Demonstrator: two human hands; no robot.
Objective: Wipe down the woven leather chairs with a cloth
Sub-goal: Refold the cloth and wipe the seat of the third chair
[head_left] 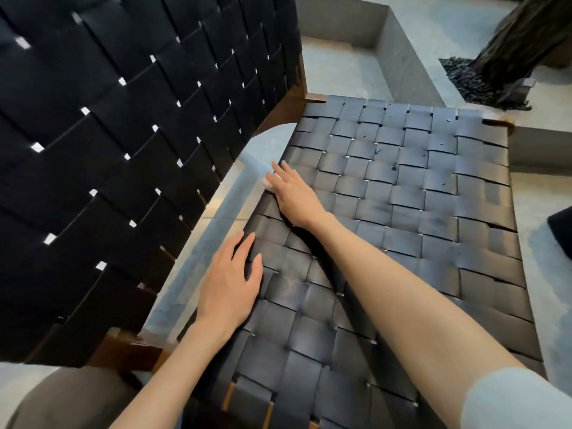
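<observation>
Head view looks down on a black woven leather chair seat (pixel 418 212) with its black woven leather backrest (pixel 108 150) rising at the left on a brown wooden frame (pixel 130 351). The wiping looks to be under way rather than finished. The right hand (pixel 289 196) works the rear edge of the seat, beside the gap that separates seat from backrest. The straps near the left hand (pixel 229 283) show dull, cloudy patches, and the far half of the seat carries small specks and nicks, so I judge that much of the seat has yet to be covered. Whether the backrest has been wiped cannot be told from its even dark surface, and no second chair is plainly in view, so the other chairs of the task remain as well. The small white cloth (pixel 270 182) lies almost wholly under the right hand, with only a pale scrap peeping out beside the fingers at the seat's rear edge. That hand presses down on it with fingers straight and close together, its thumb hidden. The left hand rests flat on the near rear part of the seat, fingers slightly spread, holding nothing and apparently steadying the person, well apart from the cloth.
</observation>
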